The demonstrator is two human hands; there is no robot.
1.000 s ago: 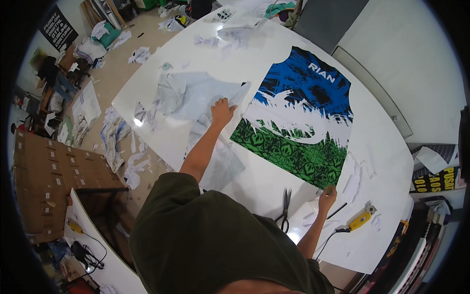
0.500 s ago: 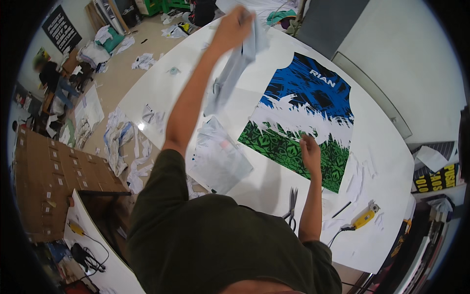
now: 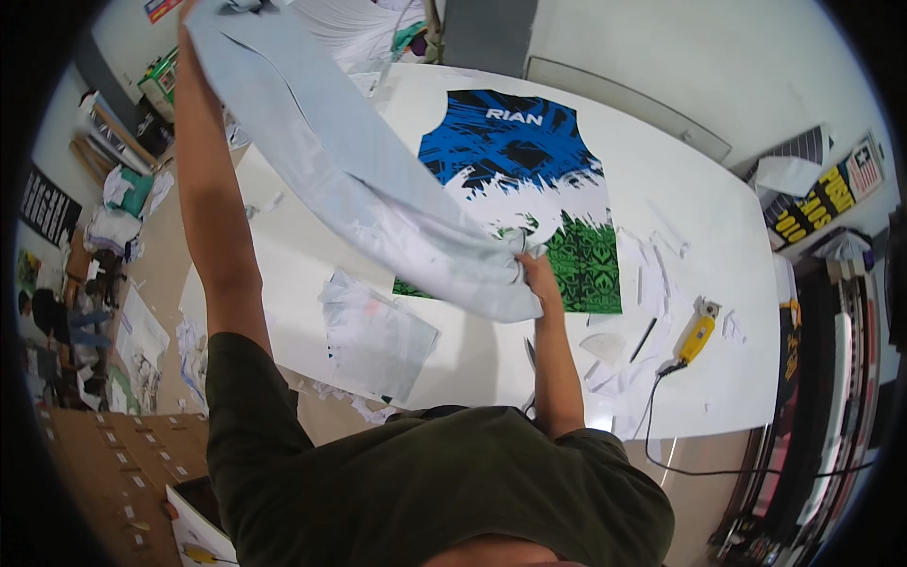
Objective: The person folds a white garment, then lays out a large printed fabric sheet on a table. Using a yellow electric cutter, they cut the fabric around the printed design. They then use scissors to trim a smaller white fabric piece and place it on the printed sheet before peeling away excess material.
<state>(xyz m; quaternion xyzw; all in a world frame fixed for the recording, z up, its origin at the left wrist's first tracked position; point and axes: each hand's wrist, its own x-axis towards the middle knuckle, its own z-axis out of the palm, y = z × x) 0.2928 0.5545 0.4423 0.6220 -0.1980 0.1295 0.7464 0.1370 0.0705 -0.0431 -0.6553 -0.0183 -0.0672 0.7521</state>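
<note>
A long pale grey-blue piece of fabric (image 3: 331, 189) is stretched in the air between my two hands, slanting from far left down to near right. My left hand (image 3: 187, 13), raised at the top edge and partly cut off, grips its far end. Closed around the bunched near end is my right hand (image 3: 537, 276). Under and behind the fabric a cut jersey panel (image 3: 524, 151), blue, white and green, lies flat on the white table (image 3: 694, 283); the raised fabric covers part of it. A stack of pale cut pieces (image 3: 378, 335) lies to the left of my right hand.
A yellow electric cutter (image 3: 697, 337) with a black cord rests at the right, beside a black pen-like stick (image 3: 643, 339) and white scraps (image 3: 652, 274). Scissors (image 3: 530, 357) are half hidden behind my right forearm. Cardboard boxes (image 3: 104, 472) stand lower left; a person (image 3: 57, 317) is farther back.
My left hand has swung farther left, drawing the fabric out lengthwise. My right hand has come off the jersey panel and taken hold of the fabric's near end. The view has turned.
</note>
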